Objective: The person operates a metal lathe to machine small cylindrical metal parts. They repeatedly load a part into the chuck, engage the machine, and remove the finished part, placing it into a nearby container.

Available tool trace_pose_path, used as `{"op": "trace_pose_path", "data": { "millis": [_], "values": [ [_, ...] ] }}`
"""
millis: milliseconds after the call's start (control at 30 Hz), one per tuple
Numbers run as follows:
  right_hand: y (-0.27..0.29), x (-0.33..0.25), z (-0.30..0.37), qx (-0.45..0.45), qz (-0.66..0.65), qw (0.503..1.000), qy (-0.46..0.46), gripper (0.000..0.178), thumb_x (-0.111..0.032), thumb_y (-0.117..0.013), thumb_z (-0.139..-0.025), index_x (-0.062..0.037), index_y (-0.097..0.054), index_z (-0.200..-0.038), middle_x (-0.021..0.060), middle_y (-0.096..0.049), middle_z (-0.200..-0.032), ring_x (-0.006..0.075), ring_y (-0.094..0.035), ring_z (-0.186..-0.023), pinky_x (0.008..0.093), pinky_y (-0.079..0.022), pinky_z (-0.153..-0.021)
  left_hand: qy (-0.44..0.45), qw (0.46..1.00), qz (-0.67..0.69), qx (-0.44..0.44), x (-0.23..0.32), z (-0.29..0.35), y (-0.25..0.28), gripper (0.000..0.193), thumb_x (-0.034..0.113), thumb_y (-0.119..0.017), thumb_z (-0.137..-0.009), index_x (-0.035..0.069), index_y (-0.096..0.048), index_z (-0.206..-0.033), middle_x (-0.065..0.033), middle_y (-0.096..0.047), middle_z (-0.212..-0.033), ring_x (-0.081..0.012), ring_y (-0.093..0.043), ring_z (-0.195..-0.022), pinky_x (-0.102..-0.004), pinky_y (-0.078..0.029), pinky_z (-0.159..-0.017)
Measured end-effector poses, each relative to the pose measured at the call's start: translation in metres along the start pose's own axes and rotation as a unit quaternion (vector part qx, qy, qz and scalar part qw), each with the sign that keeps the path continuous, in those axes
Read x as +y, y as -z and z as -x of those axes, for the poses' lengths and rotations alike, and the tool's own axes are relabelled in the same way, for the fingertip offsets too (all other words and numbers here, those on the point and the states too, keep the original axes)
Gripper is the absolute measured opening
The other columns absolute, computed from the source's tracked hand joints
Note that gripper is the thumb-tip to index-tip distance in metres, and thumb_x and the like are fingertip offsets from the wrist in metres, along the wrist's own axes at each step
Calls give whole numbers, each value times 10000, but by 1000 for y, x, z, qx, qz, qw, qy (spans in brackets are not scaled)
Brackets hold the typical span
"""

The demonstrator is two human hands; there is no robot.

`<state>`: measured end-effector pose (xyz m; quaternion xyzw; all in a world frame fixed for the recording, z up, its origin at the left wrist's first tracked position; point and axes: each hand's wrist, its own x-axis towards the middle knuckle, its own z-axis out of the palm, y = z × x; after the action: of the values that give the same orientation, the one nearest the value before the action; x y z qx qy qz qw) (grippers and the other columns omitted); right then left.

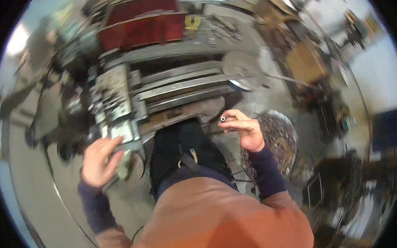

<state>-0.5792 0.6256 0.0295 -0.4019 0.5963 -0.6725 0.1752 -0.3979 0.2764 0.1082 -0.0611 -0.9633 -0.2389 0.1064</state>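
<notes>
My right hand [247, 131] pinches a small hollow metal piece [223, 119], like a short tube or ring, with its round end and dark hole showing. It is held in the air, right of my lap. My left hand [99, 160] is open, thumb apart from the fingers, at the near end of a lathe's carriage [115, 90]. Beside that thumb hangs a crumpled greenish rag-like lump [124, 165]; whether the hand touches it I cannot tell. Bright metal rails of the lathe bed [183, 87] run to the right from the carriage.
Right of my right hand stands a round pan [289, 131] filled with many small metal bits. A grey round disc [240, 65] is at the rails' right end. Behind lie a red metal box [143, 31], loose tools [223, 29] and a cardboard box [306, 61].
</notes>
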Motion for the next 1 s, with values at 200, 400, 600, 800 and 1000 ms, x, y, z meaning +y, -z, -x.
{"op": "trace_pose_path", "data": {
  "millis": [200, 400, 600, 800, 1000],
  "values": [
    [-86, -4, -72, -139, -116, 982, 61, 610, -487, -638, -726, 67, -625, -984, 169, -476, -1125, 263, -535, -975, 339, -446, -787, -31, 983, 179, 24, 33, -17, -27, 229, 114, -608, -790, 11, -594, -994, -138, -624, -802, -285, -602, -707, -341, -461, -621],
    [-103, -1, -78, -157, -96, 982, 37, 666, -565, -625, -719, 58, -633, -953, 184, -482, -1089, 293, -550, -952, 348, -457, -770, 94, 930, 353, 42, 28, -4, -44, 242, 193, -533, -870, -15, -605, -971, -119, -653, -774, -193, -634, -718, -288, -482, -665],
    [-108, 0, -84, -169, -76, 981, 58, 678, -577, -628, -708, 57, -634, -947, 180, -486, -1090, 291, -562, -945, 356, -455, -798, 129, 911, 386, 69, 26, -10, -49, 215, 176, -545, -862, -3, -628, -949, -94, -650, -725, -133, -624, -673, -262, -477, -627],
    [-111, 1, -86, -186, -50, 981, 39, 665, -556, -617, -719, 52, -629, -989, 169, -495, -1092, 265, -546, -986, 354, -425, -866, 137, 909, 386, 80, 26, -9, -53, 208, 170, -546, -858, -3, -632, -935, -79, -645, -703, -117, -610, -647, -259, -473, -613],
    [-112, 7, -86, -194, -35, 979, 53, 618, -513, -614, -736, 51, -630, -989, 170, -504, -1089, 259, -532, -997, 345, -424, -864, 133, 915, 375, 71, 25, -8, -54, 189, 156, -551, -849, 1, -632, -920, -88, -641, -696, -136, -614, -637, -264, -475, -599]
  ]
}}
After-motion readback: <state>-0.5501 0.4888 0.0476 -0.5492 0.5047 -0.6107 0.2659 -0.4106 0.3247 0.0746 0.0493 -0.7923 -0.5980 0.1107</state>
